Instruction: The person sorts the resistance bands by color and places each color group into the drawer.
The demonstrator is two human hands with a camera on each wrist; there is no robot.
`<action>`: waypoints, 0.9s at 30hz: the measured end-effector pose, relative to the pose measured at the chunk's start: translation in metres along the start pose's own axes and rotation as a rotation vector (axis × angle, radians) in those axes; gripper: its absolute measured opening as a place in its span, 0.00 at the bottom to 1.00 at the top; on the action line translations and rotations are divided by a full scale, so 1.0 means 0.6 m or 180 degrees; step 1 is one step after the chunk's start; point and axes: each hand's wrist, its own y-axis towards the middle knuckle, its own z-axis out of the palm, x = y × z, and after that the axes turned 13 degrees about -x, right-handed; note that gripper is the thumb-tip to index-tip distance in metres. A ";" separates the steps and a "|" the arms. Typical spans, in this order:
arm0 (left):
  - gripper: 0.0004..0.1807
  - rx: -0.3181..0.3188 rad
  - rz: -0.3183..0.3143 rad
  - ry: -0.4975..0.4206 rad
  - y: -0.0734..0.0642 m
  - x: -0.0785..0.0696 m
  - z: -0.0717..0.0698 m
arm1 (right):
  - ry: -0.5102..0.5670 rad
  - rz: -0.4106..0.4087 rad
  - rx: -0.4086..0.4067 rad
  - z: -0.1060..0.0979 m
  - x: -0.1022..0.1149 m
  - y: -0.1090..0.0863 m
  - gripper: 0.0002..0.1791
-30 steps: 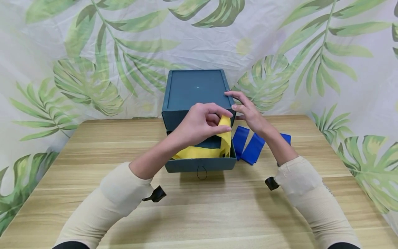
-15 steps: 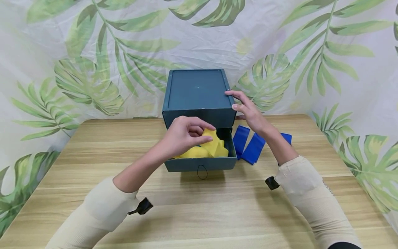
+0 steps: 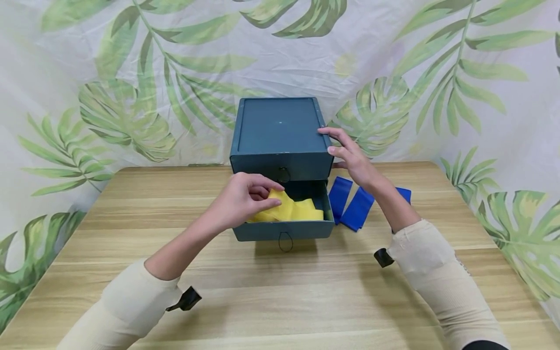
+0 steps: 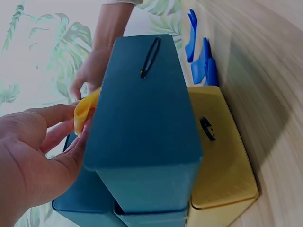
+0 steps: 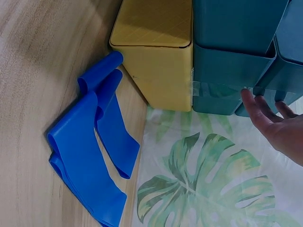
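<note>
A dark teal drawer unit (image 3: 280, 124) stands on the table, its middle drawer (image 3: 249, 233) pulled out. Inside that drawer lies a folded yellow stretchy band (image 3: 302, 211). My left hand (image 3: 240, 199) pinches a raised part of the band between thumb and fingers, above the drawer's left side. In the left wrist view, the yellow band (image 4: 83, 113) shows over the drawer's edge beside the fingertips. My right hand (image 3: 356, 160) touches the unit's right side and top edge with its fingers spread. In the right wrist view, those fingers (image 5: 258, 109) meet the teal side wall.
A blue band (image 3: 356, 209) lies folded on the table to the right of the unit. Beneath the open drawer, a yellow bottom drawer (image 4: 222, 151) is shut. Black cord loops hang on the drawer fronts. A leaf-patterned cloth (image 3: 175, 82) hangs behind the table.
My left hand has moved left and down with the yellow band, from the drawer's right side to its left. More of the band now lies inside the drawer. My right hand stays put.
</note>
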 end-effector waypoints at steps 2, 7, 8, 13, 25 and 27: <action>0.13 0.0007 -0.0050 0.0085 0.000 0.004 -0.004 | 0.0013 -0.0004 0.0003 0.000 0.000 0.000 0.32; 0.14 0.0119 -0.0143 0.0316 0.001 0.012 -0.013 | 0.0029 -0.0009 0.0002 0.000 0.001 0.001 0.32; 0.15 0.0138 -0.0149 0.0363 0.001 0.013 -0.015 | 0.0031 -0.0003 0.0002 0.000 0.001 0.001 0.32; 0.14 0.0141 -0.0040 0.0648 0.000 0.019 -0.016 | 0.0048 0.0009 -0.0006 0.000 0.003 0.000 0.32; 0.13 0.0089 0.0269 0.1262 -0.010 0.025 -0.013 | -0.0028 0.0002 -0.0006 0.002 0.001 -0.001 0.32; 0.13 -0.0035 0.0465 0.1244 -0.014 0.024 -0.011 | -0.0032 -0.0011 -0.0009 0.002 0.002 -0.001 0.32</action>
